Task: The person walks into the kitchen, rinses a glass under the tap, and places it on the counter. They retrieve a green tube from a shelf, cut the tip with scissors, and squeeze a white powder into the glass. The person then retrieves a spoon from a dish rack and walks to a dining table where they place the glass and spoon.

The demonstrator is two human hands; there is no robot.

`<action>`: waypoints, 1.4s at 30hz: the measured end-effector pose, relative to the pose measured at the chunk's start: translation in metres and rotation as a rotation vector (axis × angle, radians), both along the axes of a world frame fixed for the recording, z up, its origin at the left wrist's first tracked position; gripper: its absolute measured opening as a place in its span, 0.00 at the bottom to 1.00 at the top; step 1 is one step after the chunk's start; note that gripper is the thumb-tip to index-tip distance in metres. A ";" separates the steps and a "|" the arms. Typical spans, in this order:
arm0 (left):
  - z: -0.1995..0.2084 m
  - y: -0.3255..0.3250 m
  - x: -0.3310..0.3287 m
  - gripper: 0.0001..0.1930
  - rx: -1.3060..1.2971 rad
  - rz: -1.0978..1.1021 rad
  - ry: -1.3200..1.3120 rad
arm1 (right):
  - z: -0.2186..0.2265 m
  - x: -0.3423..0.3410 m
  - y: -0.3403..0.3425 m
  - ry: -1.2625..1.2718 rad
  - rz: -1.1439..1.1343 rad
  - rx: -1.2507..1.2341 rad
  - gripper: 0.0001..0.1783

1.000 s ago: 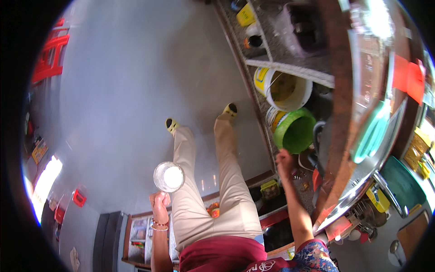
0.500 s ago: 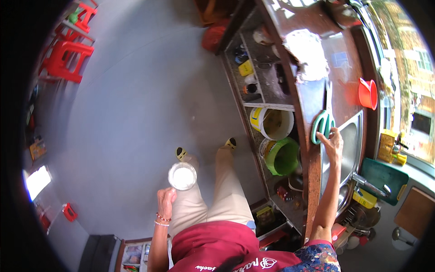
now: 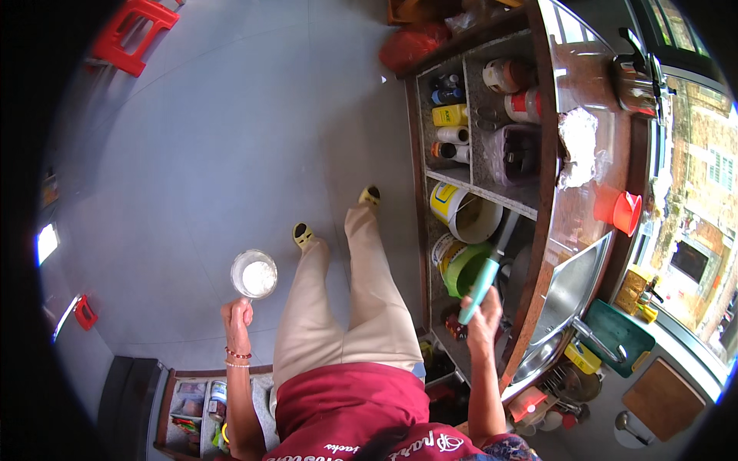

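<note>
My left hand (image 3: 237,316) is closed on the handle of a clear round cup (image 3: 238,273) with white stuff inside, perhaps flour or powder. The cup is held out over the floor, left of my legs. On the other side, my right hand (image 3: 483,315) grips a pair of scissors (image 3: 482,284) by the green handles. The scissors appear edge-on, with the grey blades pointing away from me, in front of the open shelves. A light green tub (image 3: 458,270) stands on the shelf just beyond the handles.
A counter (image 3: 569,219) with a steel sink (image 3: 573,288) runs along my right. On it lie crumpled foil (image 3: 578,146) and a red cup (image 3: 626,213). A white bucket (image 3: 478,219) and several bottles fill the shelves. A red stool (image 3: 137,34) stands far left.
The scissors have left the counter and come down and left in my right hand, in front of the shelves. The cup in my left hand has shifted left; my view has turned.
</note>
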State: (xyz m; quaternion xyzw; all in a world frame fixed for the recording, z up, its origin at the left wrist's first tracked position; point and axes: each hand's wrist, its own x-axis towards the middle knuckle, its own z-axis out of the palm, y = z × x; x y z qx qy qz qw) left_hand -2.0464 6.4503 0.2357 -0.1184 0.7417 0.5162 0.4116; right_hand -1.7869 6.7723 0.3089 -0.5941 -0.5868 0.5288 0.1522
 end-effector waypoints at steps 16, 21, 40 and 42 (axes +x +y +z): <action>-0.012 0.140 0.006 0.20 -0.141 0.009 -0.116 | -0.294 0.003 0.298 -0.686 -0.573 0.071 0.27; -0.008 0.169 -0.010 0.19 -0.169 0.019 -0.121 | -0.324 0.015 0.339 -0.641 -0.692 0.100 0.30; 0.060 0.254 -0.162 0.20 -0.003 -0.065 0.121 | -0.289 -0.098 0.152 -0.688 0.695 -0.436 0.17; 0.062 0.250 -0.198 0.19 0.031 -0.054 0.147 | -0.272 -0.111 0.143 -0.674 0.808 -0.630 0.19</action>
